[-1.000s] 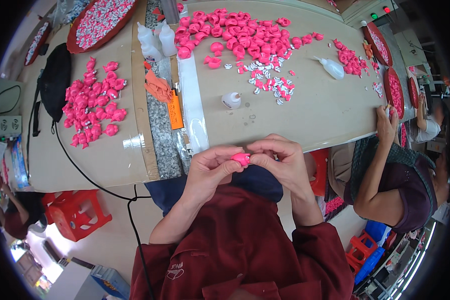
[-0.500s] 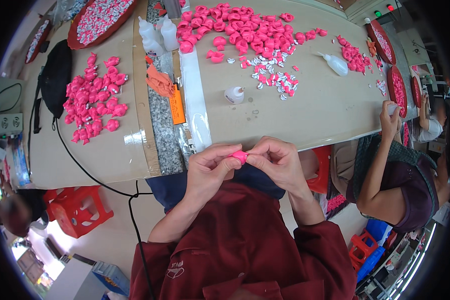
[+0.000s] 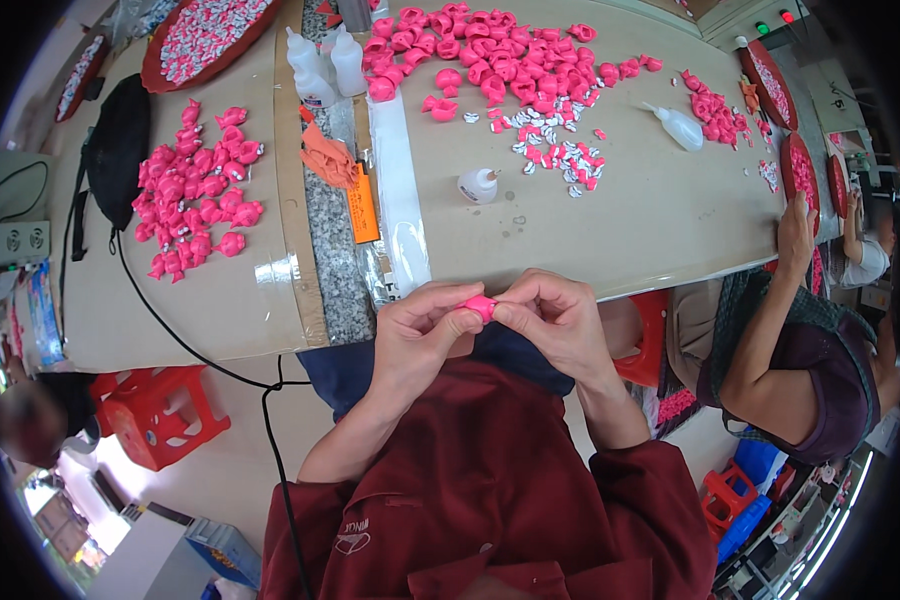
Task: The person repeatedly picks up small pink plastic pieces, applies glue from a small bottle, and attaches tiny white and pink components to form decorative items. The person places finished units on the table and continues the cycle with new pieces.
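Note:
A small pink plastic piece (image 3: 481, 306) is pinched between both hands just in front of the table's near edge. My left hand (image 3: 425, 328) grips its left side with thumb and fingertips. The thumb and fingers of my right hand (image 3: 550, 315) close on its right end; fingertips hide much of it. Beyond the hands, a small white squeeze bottle (image 3: 478, 186) stands on the table. Past it lie a heap of hollow pink parts (image 3: 510, 60) and a scatter of small white and pink pieces (image 3: 560, 150). To the left is a pile of pink figures (image 3: 192, 190).
Several white bottles (image 3: 348, 66), an orange cloth (image 3: 327, 158) and an orange strip (image 3: 363, 208) lie along the left-middle. A clear bottle (image 3: 678, 127) rests on its side. A black cable (image 3: 185, 340) hangs off the near left. A co-worker (image 3: 790, 360) sits at the right.
My hands keep the same grip on the pink piece. The co-worker's hand at right has lowered toward a red tray. The view has shifted slightly.

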`<state>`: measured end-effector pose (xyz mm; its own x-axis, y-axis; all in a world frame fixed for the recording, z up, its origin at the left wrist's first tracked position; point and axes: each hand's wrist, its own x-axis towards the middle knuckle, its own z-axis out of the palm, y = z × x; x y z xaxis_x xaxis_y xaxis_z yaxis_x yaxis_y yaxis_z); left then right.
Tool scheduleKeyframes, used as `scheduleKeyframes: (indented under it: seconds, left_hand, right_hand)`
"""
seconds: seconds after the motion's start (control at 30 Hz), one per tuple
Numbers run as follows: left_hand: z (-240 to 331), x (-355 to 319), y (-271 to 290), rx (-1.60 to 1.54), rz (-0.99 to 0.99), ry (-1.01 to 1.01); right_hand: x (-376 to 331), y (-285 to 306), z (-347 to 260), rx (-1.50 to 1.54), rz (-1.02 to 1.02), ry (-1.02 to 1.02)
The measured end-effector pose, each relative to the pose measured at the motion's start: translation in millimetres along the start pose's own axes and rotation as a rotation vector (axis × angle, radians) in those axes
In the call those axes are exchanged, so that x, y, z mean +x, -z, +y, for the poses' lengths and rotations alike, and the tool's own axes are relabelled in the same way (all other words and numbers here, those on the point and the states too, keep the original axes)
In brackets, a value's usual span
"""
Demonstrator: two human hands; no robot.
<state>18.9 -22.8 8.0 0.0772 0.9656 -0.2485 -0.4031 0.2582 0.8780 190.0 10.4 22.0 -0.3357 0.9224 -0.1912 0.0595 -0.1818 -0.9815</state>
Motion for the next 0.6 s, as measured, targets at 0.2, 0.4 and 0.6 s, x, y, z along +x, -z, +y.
scheduleKeyframes:
  seconds: [0.2,0.4,0.6]
  left_hand:
    - [-1.9,-0.3,1.9,-0.006,-0.008,0.009]
    - [-3.2,-0.4,3.8,-0.006,-0.007,0.002]
    - [-1.5,-0.2,4.1,0.011,-0.001,0.012]
  right_hand:
    - [0.5,-0.5,1.4,-0.005,0.003,0.001]
    - [0.8,-1.9,3.8,0.005,0.001,-0.012]
    - [1.1,-3.0,3.7,0.009,0.004,-0.009]
